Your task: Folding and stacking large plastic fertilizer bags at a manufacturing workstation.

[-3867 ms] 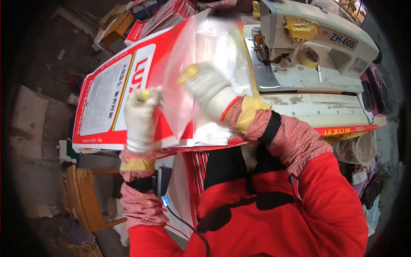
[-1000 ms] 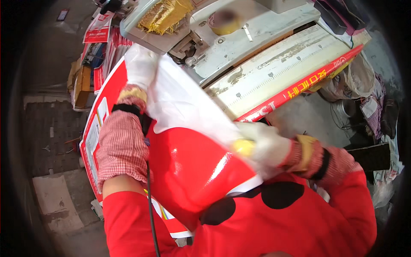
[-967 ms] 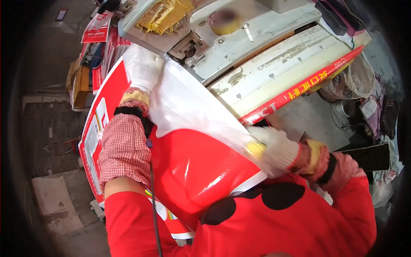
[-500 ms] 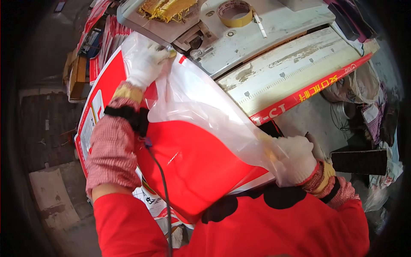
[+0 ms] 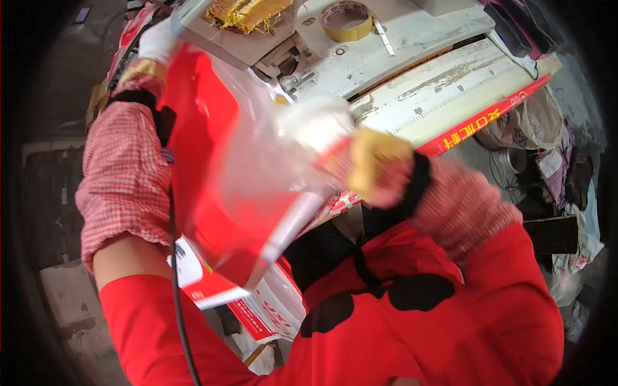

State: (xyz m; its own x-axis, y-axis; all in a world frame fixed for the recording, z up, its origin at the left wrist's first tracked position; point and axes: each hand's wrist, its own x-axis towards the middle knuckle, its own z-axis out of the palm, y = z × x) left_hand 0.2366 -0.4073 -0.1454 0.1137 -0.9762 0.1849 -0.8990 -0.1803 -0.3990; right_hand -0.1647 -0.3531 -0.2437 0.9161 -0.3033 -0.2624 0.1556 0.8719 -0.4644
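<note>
Red top (image 5: 412, 344) w/ blk ovals (image 5: 420, 291), red/wht chk oversleeves (image 5: 122, 180), blk straps (image 5: 420, 183), wht gloves (image 5: 315, 122)

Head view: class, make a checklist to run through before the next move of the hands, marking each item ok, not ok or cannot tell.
1. Left hand and right hand in view: ok.
2. Right hand's grip on the clear film: cannot tell, motion blur.
3. Left hand's grip: cannot tell, fingers unclear.
4. Red sack lying flat: not ok, its surface curves.
5. Tape roll apart from the red sack: ok, on the sewing machine.
</note>
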